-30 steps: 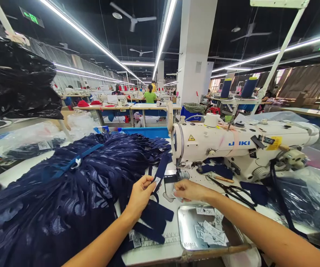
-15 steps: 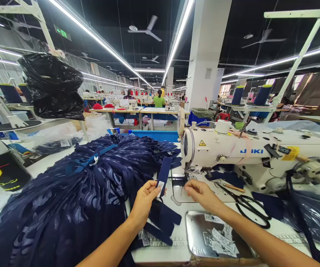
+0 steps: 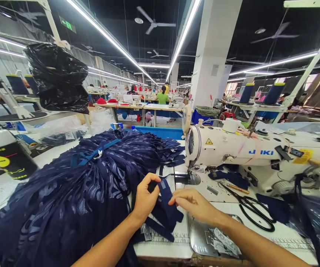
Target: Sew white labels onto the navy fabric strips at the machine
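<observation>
My left hand (image 3: 146,196) pinches the upper end of a navy fabric strip (image 3: 166,193) between thumb and index finger, left of the sewing machine's needle area. A small greyish patch shows near the strip's top. Closed fingers of my right hand (image 3: 197,204) meet the strip's right edge; the exact grip is partly hidden. Beneath the strip lie more navy fabric pieces (image 3: 164,231), one with a white printed label (image 3: 146,233). The white sewing machine (image 3: 232,148) stands just beyond my right hand. On its bed rests a small grey tag (image 3: 212,190).
A large heap of navy lace-patterned garments (image 3: 79,189) covers the left side. Black scissors (image 3: 256,213) lie to the right. A metal tray (image 3: 200,237) holds loose white labels (image 3: 225,243) near the front edge. A black-labelled container (image 3: 10,155) stands far left.
The strip has turned and come down nearer me, its white label out of sight. My right hand has moved from near the needle to the strip. The view has shifted slightly.
</observation>
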The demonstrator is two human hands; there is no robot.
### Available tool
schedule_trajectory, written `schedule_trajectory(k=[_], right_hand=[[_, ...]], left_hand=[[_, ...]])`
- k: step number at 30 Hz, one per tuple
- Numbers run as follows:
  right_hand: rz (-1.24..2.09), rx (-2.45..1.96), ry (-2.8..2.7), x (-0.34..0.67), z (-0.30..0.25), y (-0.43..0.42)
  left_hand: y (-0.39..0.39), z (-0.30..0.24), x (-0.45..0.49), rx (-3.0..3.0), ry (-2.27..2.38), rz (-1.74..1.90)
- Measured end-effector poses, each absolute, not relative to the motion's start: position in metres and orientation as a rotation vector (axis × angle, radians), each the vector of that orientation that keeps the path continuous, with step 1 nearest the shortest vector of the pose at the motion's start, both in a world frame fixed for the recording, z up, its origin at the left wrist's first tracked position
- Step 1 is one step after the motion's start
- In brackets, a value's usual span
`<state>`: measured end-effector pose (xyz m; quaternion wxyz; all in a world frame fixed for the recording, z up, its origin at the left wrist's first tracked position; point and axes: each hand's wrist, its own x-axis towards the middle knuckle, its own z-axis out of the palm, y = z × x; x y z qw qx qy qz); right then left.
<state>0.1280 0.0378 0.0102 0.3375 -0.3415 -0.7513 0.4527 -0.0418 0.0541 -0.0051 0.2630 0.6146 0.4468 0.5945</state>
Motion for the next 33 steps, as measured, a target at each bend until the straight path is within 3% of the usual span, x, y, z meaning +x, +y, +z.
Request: schedule_trajectory(k=[23,29,33], right_hand=[[1.058,-0.910,-1.970,0.1283,0.0037,0.0359],[1.241,-0.934,-1.621,0.1313,0.0041,0.0395],[1.405,-0.799,-1.443,0.1331,-0.0003,0.0438]], left_hand=[[0.0565,-0.0140,-0.0411,1.594,1.173,1.531],[0.0502,-0.0072,-0.0417,1.975,1.048,1.561],[0.0507,-0.0076,-0.0396,1.833,1.150,1.479]])
